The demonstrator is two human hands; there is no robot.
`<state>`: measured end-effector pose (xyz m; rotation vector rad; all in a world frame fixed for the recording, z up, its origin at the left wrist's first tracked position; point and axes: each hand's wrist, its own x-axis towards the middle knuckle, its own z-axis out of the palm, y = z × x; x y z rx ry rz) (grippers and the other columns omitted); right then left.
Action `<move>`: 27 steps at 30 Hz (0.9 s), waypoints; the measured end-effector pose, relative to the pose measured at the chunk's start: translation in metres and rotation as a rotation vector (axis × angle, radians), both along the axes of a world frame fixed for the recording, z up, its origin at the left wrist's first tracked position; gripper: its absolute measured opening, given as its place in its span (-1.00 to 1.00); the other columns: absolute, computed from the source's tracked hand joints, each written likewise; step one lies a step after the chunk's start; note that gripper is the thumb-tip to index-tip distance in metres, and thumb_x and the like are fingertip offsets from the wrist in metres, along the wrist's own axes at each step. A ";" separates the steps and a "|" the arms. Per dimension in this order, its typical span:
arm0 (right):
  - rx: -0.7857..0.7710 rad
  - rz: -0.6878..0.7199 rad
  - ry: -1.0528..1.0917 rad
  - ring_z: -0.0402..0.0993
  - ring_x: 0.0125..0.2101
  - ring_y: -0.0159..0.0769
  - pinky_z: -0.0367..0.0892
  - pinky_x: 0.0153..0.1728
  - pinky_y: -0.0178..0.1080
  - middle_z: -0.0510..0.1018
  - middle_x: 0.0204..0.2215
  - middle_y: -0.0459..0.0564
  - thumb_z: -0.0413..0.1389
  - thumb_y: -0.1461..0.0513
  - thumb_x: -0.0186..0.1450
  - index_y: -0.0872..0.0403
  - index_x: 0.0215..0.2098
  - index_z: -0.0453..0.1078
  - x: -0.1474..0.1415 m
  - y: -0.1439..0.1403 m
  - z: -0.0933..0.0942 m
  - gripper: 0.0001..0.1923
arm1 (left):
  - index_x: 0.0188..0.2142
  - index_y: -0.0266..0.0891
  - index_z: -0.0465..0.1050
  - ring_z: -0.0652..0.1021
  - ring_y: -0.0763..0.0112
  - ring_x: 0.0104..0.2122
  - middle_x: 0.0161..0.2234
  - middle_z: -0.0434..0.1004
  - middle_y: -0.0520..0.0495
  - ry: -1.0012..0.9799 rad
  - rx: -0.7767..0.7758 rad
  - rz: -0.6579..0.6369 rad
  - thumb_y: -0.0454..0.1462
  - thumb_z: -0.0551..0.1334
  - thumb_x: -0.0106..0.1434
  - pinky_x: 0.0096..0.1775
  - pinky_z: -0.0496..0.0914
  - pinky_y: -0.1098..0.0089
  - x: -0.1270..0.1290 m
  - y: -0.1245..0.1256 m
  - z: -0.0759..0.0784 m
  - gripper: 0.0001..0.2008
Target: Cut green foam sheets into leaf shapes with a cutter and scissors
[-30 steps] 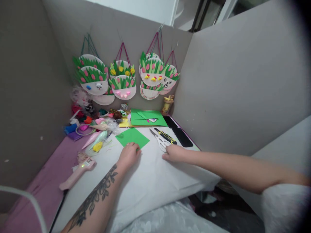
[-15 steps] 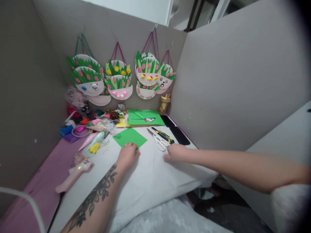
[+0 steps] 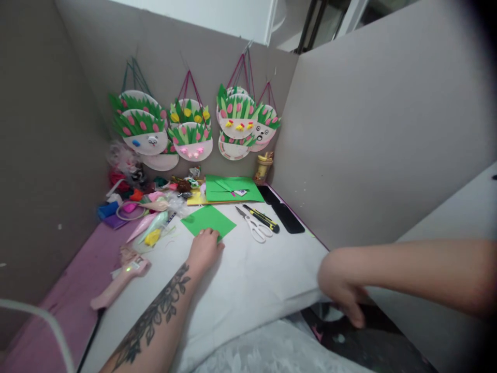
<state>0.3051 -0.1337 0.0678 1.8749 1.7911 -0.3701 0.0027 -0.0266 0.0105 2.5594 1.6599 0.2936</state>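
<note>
My left hand (image 3: pixel 204 248) rests knuckles-up on the near corner of a green paper square (image 3: pixel 207 221), which lies flat on the white sheet (image 3: pixel 248 280) covering the table. My right hand (image 3: pixel 341 287) hangs over the sheet's near right edge, fingers pointing down past it with nothing visible in them. White-handled scissors (image 3: pixel 254 228) and a yellow-and-black utility knife (image 3: pixel 263 218) lie right of the green square, apart from both hands.
Larger green sheets (image 3: pixel 231 188) lie behind the square. A pink glue gun (image 3: pixel 118 280) sits at the left, with a heap of coloured craft scraps (image 3: pixel 143 202) behind it. Paper-plate decorations (image 3: pixel 190 132) hang on the back panel. A grey panel (image 3: pixel 380 145) walls the right side.
My right hand has pulled back from beside the scissors to the sheet's near right edge and now points down. My left hand has stayed on the green square.
</note>
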 end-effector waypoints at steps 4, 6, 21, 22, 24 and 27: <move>-0.044 0.640 0.096 0.49 -0.38 -0.17 0.34 -0.36 -0.22 0.56 -0.43 0.13 0.10 0.16 0.21 0.15 -0.40 0.54 -0.075 0.043 0.013 -0.76 | -0.20 -0.32 0.43 0.45 0.20 -0.15 -0.22 0.47 -0.21 0.083 0.003 -0.028 -0.39 0.03 0.26 -0.10 0.29 0.28 0.003 -0.001 0.002 -0.77; 0.209 0.781 0.184 0.46 -0.23 -0.14 0.32 -0.26 -0.20 0.56 -0.25 0.19 0.01 0.22 0.27 0.17 -0.26 0.51 -0.103 0.069 0.008 -0.74 | -0.20 -0.34 0.43 0.46 0.23 -0.16 -0.22 0.47 -0.23 0.112 -0.018 -0.037 -0.46 -0.02 0.24 -0.09 0.29 0.29 0.003 -0.001 0.003 -0.73; 0.672 0.836 0.547 0.33 -0.07 -0.16 0.16 -0.02 -0.13 0.52 -0.15 0.14 -0.08 0.36 0.33 0.17 -0.16 0.44 -0.130 0.109 -0.063 -0.73 | -0.27 -0.24 0.44 0.46 0.20 -0.18 -0.27 0.48 -0.18 0.150 -0.051 0.049 -0.35 0.01 0.30 -0.19 0.32 0.27 -0.003 -0.012 0.019 -0.77; 0.663 0.833 0.532 0.34 -0.11 -0.17 0.17 -0.06 -0.14 0.53 -0.19 0.14 -0.08 0.35 0.33 0.16 -0.19 0.44 -0.132 0.106 -0.062 -0.74 | -0.28 -0.24 0.45 0.45 0.17 -0.16 -0.27 0.48 -0.19 0.172 -0.033 0.044 -0.35 0.01 0.30 -0.19 0.32 0.26 -0.003 -0.013 0.021 -0.78; 0.611 0.810 0.487 0.36 -0.20 -0.20 0.20 -0.15 -0.19 0.53 -0.26 0.11 -0.08 0.36 0.33 0.15 -0.24 0.43 -0.136 0.102 -0.059 -0.77 | -0.28 -0.26 0.44 0.46 0.15 -0.16 -0.28 0.48 -0.20 0.209 -0.026 0.044 -0.36 0.02 0.29 -0.20 0.32 0.25 -0.004 -0.015 0.023 -0.78; 0.560 0.715 0.429 0.37 -0.26 -0.23 0.19 -0.27 -0.27 0.52 -0.32 0.08 -0.06 0.38 0.31 0.12 -0.22 0.39 -0.139 0.106 -0.059 -0.79 | -0.26 -0.27 0.43 0.48 0.18 -0.19 -0.30 0.48 -0.20 0.240 -0.054 0.065 -0.38 0.00 0.29 -0.22 0.33 0.27 -0.006 -0.014 0.019 -0.77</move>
